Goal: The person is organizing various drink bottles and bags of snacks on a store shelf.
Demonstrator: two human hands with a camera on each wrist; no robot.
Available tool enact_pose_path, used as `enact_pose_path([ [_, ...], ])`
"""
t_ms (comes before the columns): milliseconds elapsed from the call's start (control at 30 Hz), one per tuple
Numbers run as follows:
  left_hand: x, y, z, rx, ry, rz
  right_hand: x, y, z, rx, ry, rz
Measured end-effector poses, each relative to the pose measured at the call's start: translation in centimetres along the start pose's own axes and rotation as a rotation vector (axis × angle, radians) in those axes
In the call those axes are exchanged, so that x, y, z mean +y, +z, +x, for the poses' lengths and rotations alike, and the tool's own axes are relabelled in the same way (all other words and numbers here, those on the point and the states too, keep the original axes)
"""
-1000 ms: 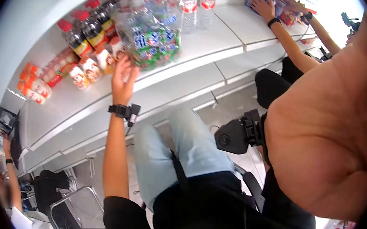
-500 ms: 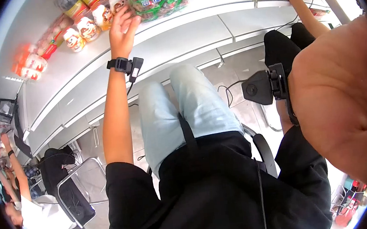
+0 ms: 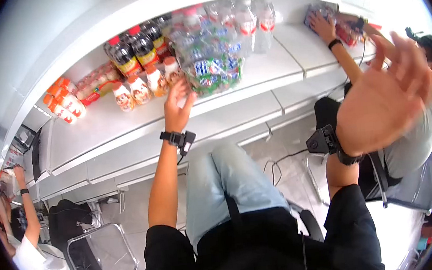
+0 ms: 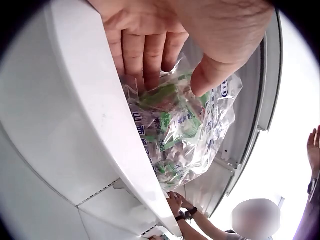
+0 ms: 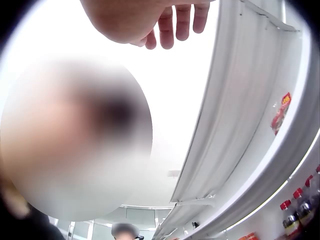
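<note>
A clear plastic bag of green-wrapped snacks (image 3: 215,76) with blue lettering sits at the front of the shelf. My left hand (image 3: 178,107) is at the bag's left edge, wearing a wrist camera. In the left wrist view its fingers (image 4: 134,55) lie against the clear wrapping (image 4: 182,130), and the thumb stands apart over the bag's other side. My right hand (image 3: 379,103) is raised off to the right, away from the shelf, its fingers spread and slightly blurred. Nothing is in its palm.
Small orange-capped bottles (image 3: 139,89) stand left of the bag, with dark red-capped bottles (image 3: 142,48) behind. Clear water bottles (image 3: 256,24) stand to the right. An upper shelf (image 3: 126,11) overhangs them. Another person's hands (image 3: 324,28) work farther right; a chair (image 3: 102,250) is at lower left.
My right hand has moved away from the head camera, so its fingers now show. The head view shifted and tilted back up toward the shelf. My left hand stays beside the bag.
</note>
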State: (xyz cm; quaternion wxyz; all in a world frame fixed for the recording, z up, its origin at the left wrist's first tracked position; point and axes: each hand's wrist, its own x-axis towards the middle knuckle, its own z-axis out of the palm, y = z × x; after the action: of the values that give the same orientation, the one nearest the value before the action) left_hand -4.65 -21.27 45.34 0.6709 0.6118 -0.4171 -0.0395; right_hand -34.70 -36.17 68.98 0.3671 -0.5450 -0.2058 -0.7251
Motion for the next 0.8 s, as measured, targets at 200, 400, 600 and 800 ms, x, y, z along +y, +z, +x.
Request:
enact_pose_path([
  [200,0.9,-0.1,-0.1,0.011,0.001,0.004,5.5,0.5,4.7,-0.022,0.479,0.131],
  [400,0.9,-0.6,-0.2,-0.032,0.015,-0.013,12.1,2.4,8.2,-0.350,0.684,-0.141],
  [600,0.9,-0.8,-0.1,-0.048,0.006,-0.047,11.5,5.4,11.8,-0.711,0.895,-0.311],
  [800,1.4,-0.8,-0.2,-0.043,-0.018,-0.117,13.4,10.0,18.0,-0.637,0.836,0.027],
])
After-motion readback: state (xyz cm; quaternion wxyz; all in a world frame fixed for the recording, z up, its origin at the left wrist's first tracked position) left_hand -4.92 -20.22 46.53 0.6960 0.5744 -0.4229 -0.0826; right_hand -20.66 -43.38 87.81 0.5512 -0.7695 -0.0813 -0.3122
